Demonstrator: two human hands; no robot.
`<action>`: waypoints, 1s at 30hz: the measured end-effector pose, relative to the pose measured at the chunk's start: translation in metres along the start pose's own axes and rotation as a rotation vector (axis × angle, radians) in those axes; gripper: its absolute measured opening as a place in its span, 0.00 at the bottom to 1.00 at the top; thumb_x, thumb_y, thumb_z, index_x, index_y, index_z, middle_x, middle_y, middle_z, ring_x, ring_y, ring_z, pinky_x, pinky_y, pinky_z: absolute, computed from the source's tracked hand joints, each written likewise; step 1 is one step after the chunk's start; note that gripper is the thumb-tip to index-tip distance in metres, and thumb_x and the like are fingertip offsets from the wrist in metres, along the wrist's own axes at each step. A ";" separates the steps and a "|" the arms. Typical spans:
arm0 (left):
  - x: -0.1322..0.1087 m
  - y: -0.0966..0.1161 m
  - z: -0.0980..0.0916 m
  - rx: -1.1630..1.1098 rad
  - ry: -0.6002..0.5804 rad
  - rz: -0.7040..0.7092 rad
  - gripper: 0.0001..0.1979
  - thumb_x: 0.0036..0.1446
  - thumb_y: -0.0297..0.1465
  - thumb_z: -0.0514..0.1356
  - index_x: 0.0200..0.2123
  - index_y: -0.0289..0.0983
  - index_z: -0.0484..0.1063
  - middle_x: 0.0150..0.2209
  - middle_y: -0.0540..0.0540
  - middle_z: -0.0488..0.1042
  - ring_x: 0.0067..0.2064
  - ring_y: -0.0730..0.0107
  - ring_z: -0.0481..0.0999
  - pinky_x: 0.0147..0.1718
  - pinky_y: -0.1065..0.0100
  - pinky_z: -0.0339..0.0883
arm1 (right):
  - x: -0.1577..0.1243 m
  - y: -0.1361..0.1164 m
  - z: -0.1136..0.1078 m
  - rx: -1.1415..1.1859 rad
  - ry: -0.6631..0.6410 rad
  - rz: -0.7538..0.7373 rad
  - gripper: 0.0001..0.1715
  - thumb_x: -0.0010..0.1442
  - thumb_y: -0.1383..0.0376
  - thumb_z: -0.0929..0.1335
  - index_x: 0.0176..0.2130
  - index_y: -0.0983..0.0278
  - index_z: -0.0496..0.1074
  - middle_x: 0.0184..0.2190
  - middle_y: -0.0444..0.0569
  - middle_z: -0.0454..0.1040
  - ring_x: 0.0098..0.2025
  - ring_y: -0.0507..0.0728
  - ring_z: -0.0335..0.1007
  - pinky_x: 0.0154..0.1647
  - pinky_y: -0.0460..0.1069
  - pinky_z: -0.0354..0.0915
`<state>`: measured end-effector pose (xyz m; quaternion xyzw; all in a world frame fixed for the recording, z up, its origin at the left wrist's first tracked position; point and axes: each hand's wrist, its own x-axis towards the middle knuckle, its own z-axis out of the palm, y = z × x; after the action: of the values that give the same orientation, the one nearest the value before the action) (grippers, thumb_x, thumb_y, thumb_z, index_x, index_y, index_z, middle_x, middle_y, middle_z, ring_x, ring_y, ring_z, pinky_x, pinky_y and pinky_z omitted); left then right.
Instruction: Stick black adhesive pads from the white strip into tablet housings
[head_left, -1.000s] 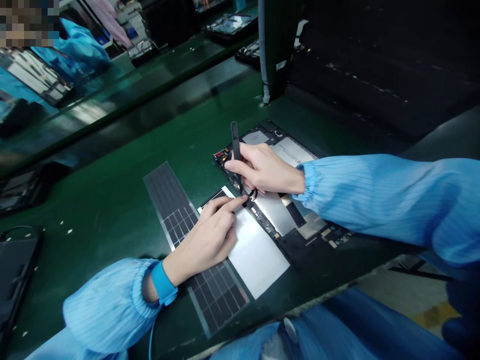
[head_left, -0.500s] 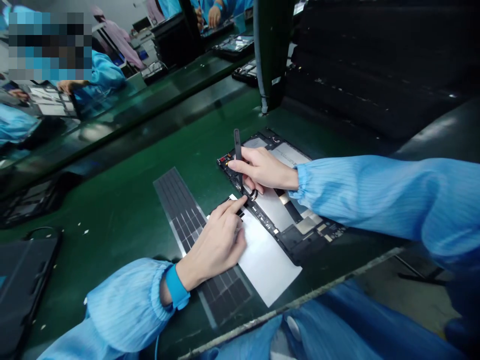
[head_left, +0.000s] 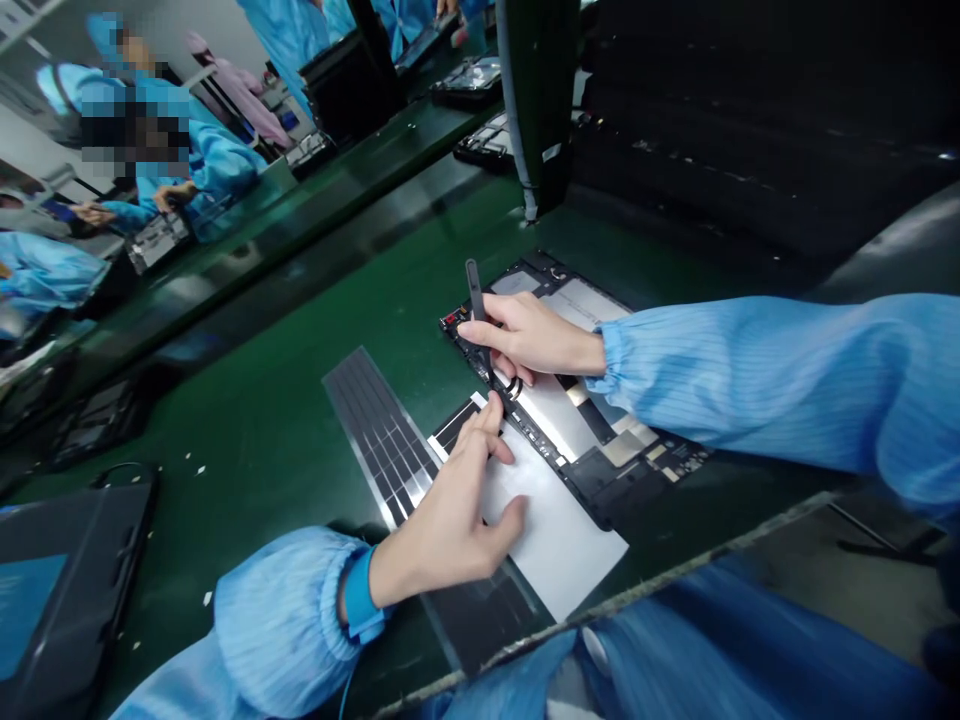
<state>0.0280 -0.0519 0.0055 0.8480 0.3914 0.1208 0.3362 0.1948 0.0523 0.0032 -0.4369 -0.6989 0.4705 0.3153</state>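
My right hand [head_left: 536,335] is closed round black tweezers [head_left: 475,288], held steeply with the tips down at the near-left edge of an opened tablet [head_left: 592,472]. Inside the tablet, silver plates, dark ribbon strips and small boards are exposed. My left hand [head_left: 457,500] has its fingers stretched and the thumb apart, the fingertips at the tablet's edge close to the tweezers' tips. Under that hand lies a white sheet [head_left: 574,545] alongside the tablet, and a clear strip sheet with dark pieces [head_left: 367,400]. What the tweezers' tips touch is too small to tell.
A dark tablet-like case [head_left: 82,590] lies at the left. Stacked black trays [head_left: 750,130] rise at the back right beside a green post [head_left: 540,110]. Across a raised ledge, co-workers in blue handle other devices. Small white scraps dot the green table [head_left: 247,480].
My left hand has lifted slightly and opened, its thumb spreading from the fingers. My right hand keeps the tweezers at the tablet's edge. The whole view has shifted a little.
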 end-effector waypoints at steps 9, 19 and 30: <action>0.015 0.000 -0.019 -0.197 0.145 -0.134 0.07 0.56 0.31 0.54 0.30 0.38 0.56 0.39 0.41 0.74 0.48 0.62 0.72 0.42 0.65 0.67 | 0.000 -0.016 -0.018 -0.097 0.029 0.044 0.17 0.60 0.57 0.61 0.24 0.65 0.59 0.12 0.42 0.64 0.11 0.47 0.56 0.11 0.43 0.55; 0.089 -0.043 -0.051 -0.003 0.152 -0.421 0.31 0.53 0.54 0.46 0.16 0.34 0.64 0.11 0.49 0.66 0.11 0.77 0.62 0.16 0.73 0.58 | 0.009 0.019 -0.077 -0.597 0.385 0.255 0.23 0.58 0.59 0.60 0.16 0.65 0.64 0.15 0.48 0.66 0.25 0.53 0.66 0.29 0.46 0.58; 0.101 -0.032 -0.036 -0.822 0.321 -0.136 0.18 0.51 0.38 0.57 0.29 0.40 0.46 0.20 0.58 0.66 0.16 0.77 0.67 0.13 0.78 0.58 | -0.001 0.038 -0.077 -0.217 0.538 0.161 0.25 0.58 0.56 0.59 0.14 0.63 0.59 0.11 0.44 0.60 0.15 0.42 0.55 0.19 0.40 0.52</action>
<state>0.0598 0.0555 0.0050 0.5869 0.4130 0.3741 0.5874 0.2729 0.0874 -0.0041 -0.6310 -0.5994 0.2842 0.4022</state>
